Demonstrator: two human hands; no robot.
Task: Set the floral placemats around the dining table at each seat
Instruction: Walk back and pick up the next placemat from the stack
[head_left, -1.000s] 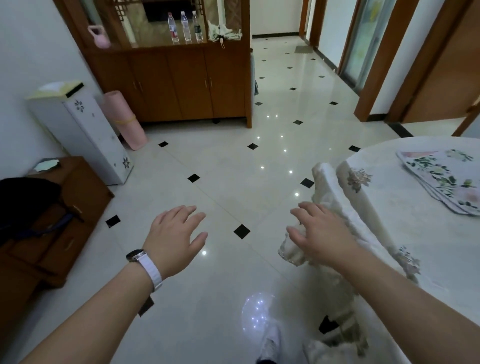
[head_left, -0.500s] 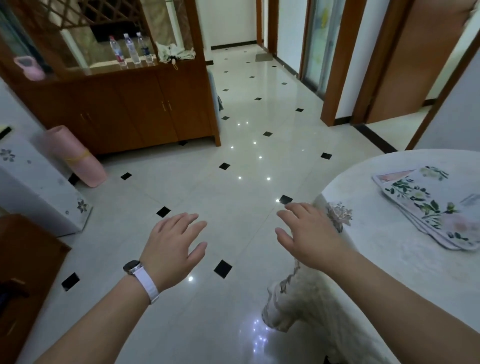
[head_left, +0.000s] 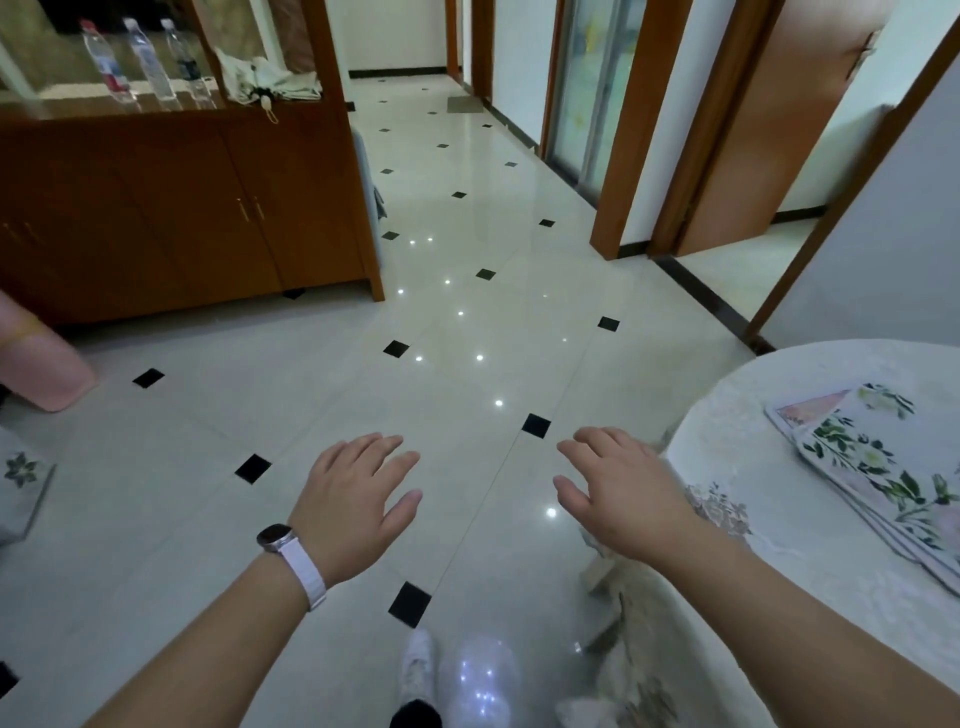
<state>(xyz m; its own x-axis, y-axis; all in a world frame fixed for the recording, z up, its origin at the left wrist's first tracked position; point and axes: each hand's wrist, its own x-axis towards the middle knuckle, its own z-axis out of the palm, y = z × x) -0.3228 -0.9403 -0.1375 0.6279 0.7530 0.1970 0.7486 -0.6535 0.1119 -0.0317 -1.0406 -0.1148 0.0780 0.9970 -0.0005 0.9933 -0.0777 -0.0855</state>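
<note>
A stack of floral placemats with green leaves and pink corners lies on the round dining table, which wears a white embroidered cloth, at the right edge of the view. My right hand hovers palm down beside the table's left rim, fingers apart, holding nothing, well left of the stack. Over the bare floor, my left hand, with a white-strapped watch on its wrist, is also spread and empty.
A wooden cabinet with water bottles on its shelf stands at the back left. A pink rolled mat leans at the far left. Glossy tiled floor runs ahead toward a hallway with wooden door frames. My white shoe shows below.
The view has swung right and up, so the cabinet and white bin slid left. My right hand has come off the draped cloth by the table. Both hands stay spread.
</note>
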